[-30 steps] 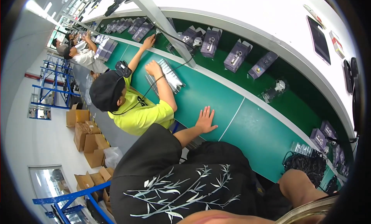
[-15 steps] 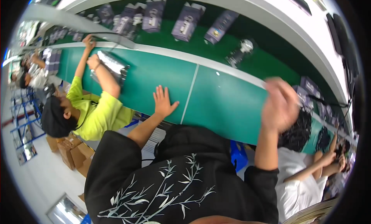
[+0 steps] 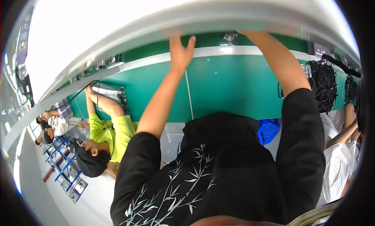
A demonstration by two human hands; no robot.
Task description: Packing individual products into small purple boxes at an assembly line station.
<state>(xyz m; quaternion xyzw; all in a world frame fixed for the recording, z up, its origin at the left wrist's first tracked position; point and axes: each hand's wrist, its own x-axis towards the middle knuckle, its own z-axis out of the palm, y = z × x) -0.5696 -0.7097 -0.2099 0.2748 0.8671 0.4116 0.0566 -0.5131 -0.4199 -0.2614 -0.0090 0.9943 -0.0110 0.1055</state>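
Both my arms, in black sleeves, stretch forward across the green work surface (image 3: pixel 226 89). My left hand (image 3: pixel 180 51) is flat and empty with its fingers apart, its tips reaching the blurred white shelf edge (image 3: pixel 218 21) overhead. My right forearm (image 3: pixel 273 58) runs up to the same edge, and the hand itself is hidden behind it. A small dark item (image 3: pixel 231 38) lies on the far green strip between the two arms, too blurred to identify.
A co-worker in a yellow-green shirt (image 3: pixel 111 134) sits at my left, hands on a silvery package (image 3: pixel 107 91). A heap of black cables (image 3: pixel 323 85) lies at the right beside a person in white (image 3: pixel 336 159). A blue basket (image 3: pixel 268 130) sits below the table edge. Blue racks (image 3: pixel 62 165) stand lower left.
My view has tipped further forward. My left hand slid from the near side of the table to the far side. My right arm rose and now reaches up under the white shelf.
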